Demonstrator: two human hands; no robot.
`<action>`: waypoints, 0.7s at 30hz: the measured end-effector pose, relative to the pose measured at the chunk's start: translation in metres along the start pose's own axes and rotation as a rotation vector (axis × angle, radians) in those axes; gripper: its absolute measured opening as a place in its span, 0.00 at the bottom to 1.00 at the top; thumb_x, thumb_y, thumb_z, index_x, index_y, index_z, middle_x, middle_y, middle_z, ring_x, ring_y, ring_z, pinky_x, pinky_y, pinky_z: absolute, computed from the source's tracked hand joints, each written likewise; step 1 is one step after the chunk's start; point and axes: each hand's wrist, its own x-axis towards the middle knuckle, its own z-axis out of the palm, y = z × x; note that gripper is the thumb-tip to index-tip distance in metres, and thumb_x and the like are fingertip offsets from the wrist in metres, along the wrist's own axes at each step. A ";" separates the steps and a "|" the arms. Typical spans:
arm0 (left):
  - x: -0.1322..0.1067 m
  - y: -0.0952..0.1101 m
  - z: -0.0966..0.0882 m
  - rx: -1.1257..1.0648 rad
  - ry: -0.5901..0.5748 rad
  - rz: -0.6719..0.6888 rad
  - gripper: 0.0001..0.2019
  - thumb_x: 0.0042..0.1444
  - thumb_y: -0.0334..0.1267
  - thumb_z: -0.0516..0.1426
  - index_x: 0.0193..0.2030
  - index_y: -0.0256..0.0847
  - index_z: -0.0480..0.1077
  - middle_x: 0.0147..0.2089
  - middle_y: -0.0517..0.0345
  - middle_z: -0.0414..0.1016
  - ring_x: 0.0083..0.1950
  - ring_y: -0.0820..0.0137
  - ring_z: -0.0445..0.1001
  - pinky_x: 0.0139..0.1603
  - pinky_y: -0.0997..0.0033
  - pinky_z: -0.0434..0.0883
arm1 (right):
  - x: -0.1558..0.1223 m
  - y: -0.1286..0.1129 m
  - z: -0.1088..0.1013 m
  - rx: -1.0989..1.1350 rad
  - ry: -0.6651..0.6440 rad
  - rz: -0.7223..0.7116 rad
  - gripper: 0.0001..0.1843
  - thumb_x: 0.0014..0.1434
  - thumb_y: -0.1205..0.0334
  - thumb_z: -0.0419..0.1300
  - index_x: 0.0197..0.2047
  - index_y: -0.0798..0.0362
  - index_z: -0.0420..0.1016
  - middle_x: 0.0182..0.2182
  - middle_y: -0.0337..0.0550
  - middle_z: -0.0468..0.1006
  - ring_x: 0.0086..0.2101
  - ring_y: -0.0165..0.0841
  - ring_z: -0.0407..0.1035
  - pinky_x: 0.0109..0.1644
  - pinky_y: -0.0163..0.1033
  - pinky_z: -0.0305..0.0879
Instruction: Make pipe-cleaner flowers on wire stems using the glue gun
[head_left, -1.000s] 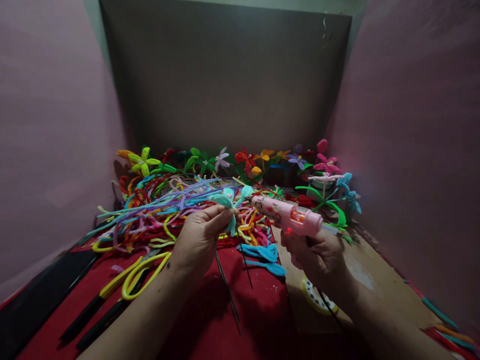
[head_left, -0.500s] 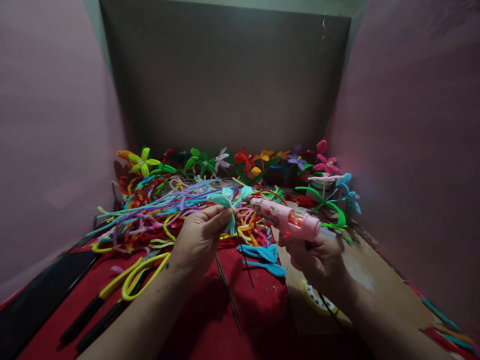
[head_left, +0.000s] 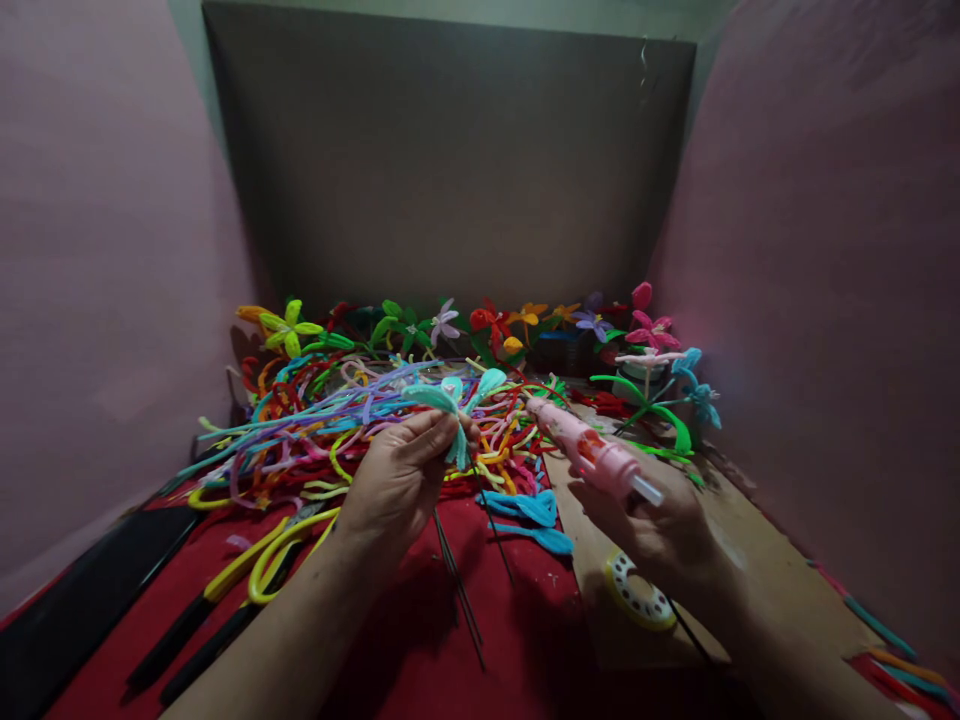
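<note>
Petals (head_left: pixel 433 398), mint green, pinched in my left grip (head_left: pixel 401 470), pink glue gun (head_left: pixel 568 433) clasped in my right grip (head_left: pixel 660 525)

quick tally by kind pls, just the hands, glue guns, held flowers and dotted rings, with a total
Hands: 2, left hand and right hand
Glue gun: 1
Held flower: 1
Dotted ring: 1
Total: 5
</note>
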 end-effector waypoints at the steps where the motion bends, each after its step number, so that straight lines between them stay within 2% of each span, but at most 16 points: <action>1: 0.000 -0.001 -0.001 -0.004 -0.006 -0.002 0.08 0.43 0.37 0.64 0.27 0.34 0.76 0.25 0.58 0.73 0.27 0.76 0.69 0.32 0.79 0.66 | -0.006 0.005 -0.008 -0.165 -0.010 -0.067 0.15 0.51 0.64 0.62 0.44 0.51 0.75 0.41 0.47 0.75 0.42 0.40 0.70 0.44 0.42 0.67; 3: 0.001 -0.001 -0.002 -0.009 -0.010 -0.014 0.08 0.43 0.37 0.65 0.27 0.34 0.76 0.25 0.58 0.74 0.27 0.76 0.69 0.32 0.79 0.66 | -0.021 0.014 -0.025 -0.403 -0.028 -0.113 0.18 0.51 0.64 0.62 0.48 0.52 0.71 0.42 0.47 0.74 0.40 0.38 0.70 0.41 0.39 0.67; 5: 0.001 -0.001 -0.001 -0.009 -0.009 -0.030 0.08 0.42 0.37 0.65 0.27 0.33 0.76 0.24 0.58 0.74 0.27 0.77 0.70 0.31 0.80 0.66 | -0.039 0.020 -0.045 -0.561 -0.020 -0.109 0.17 0.53 0.63 0.59 0.48 0.53 0.70 0.41 0.48 0.72 0.40 0.37 0.69 0.40 0.37 0.67; 10: 0.000 0.002 0.005 0.006 -0.026 -0.073 0.07 0.42 0.36 0.65 0.26 0.33 0.76 0.22 0.58 0.74 0.26 0.77 0.69 0.31 0.81 0.66 | -0.090 0.034 -0.097 -0.826 0.060 0.094 0.16 0.56 0.58 0.55 0.47 0.53 0.70 0.36 0.45 0.71 0.34 0.34 0.69 0.34 0.34 0.66; 13: -0.001 0.002 0.008 0.022 -0.007 -0.086 0.08 0.40 0.36 0.66 0.26 0.33 0.76 0.23 0.58 0.74 0.25 0.78 0.69 0.31 0.82 0.66 | -0.111 0.044 -0.122 -0.926 0.052 0.208 0.18 0.56 0.57 0.54 0.49 0.53 0.70 0.36 0.45 0.71 0.34 0.34 0.69 0.35 0.36 0.66; 16: -0.003 0.002 0.010 0.049 0.008 -0.101 0.10 0.38 0.37 0.67 0.27 0.33 0.75 0.23 0.59 0.74 0.26 0.77 0.69 0.30 0.83 0.66 | -0.119 0.050 -0.134 -0.952 -0.018 0.300 0.17 0.57 0.58 0.53 0.48 0.52 0.70 0.36 0.45 0.71 0.35 0.34 0.69 0.38 0.37 0.66; 21: -0.009 0.000 0.017 0.054 -0.030 -0.144 0.10 0.40 0.37 0.66 0.27 0.32 0.75 0.24 0.58 0.74 0.26 0.77 0.69 0.31 0.81 0.66 | -0.108 0.048 -0.133 -0.924 -0.093 0.346 0.18 0.57 0.53 0.53 0.47 0.52 0.72 0.34 0.45 0.71 0.33 0.35 0.69 0.37 0.38 0.67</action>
